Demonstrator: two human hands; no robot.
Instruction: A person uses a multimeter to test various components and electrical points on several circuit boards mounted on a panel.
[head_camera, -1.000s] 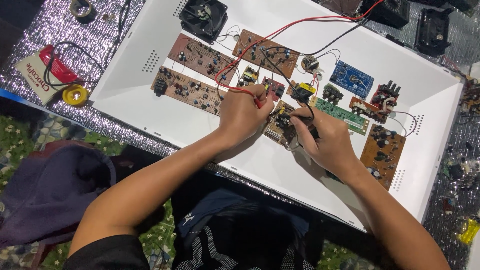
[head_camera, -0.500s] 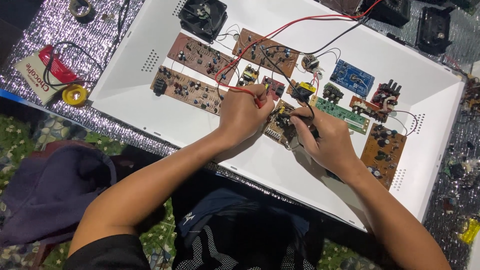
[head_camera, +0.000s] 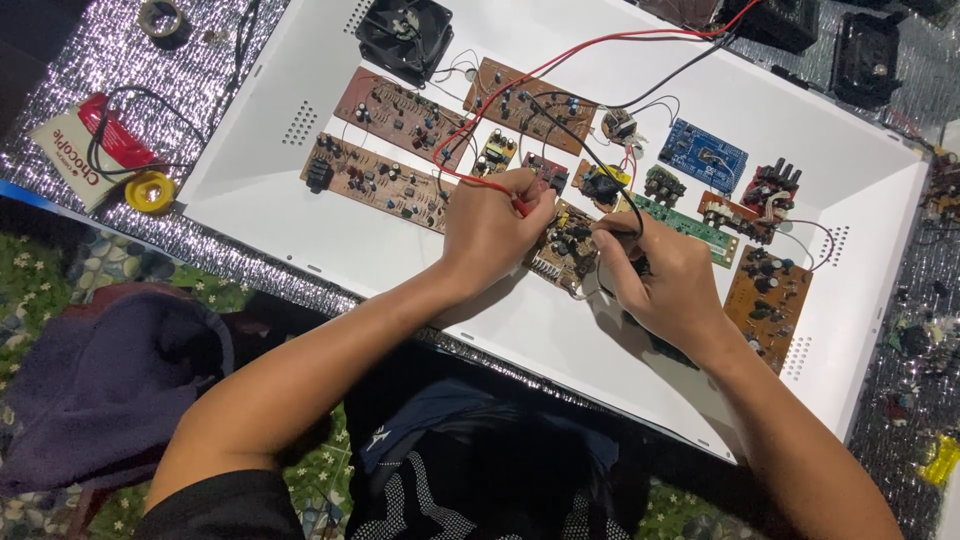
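**Inspector:** Start with the biggest item.

**Assistant:** A white panel (head_camera: 300, 215) lies flat on a silver glittery mat (head_camera: 120, 70). It carries several brown circuit boards, the long brown board (head_camera: 375, 180) at its left, plus a blue board (head_camera: 708, 155) and a black fan (head_camera: 405, 35) at its top edge.

**Inspector:** The hands?

**Assistant:** Both work at the panel's middle, close together. The left hand (head_camera: 490, 230) is closed around a red probe (head_camera: 520, 207), whose red wire (head_camera: 560, 65) runs up and off the top. The right hand (head_camera: 665, 275) is closed on a black probe (head_camera: 612, 229), trailing a black wire (head_camera: 575, 140).

**Inspector:** Where do the probes sit?

**Assistant:** Both point at a small brown board (head_camera: 565, 245) lying between the two hands. I cannot tell whether the tips touch it.

**Inspector:** Anything off the panel?

**Assistant:** A yellow spool (head_camera: 150, 190) on the mat at left, beside a red tool (head_camera: 115, 135).
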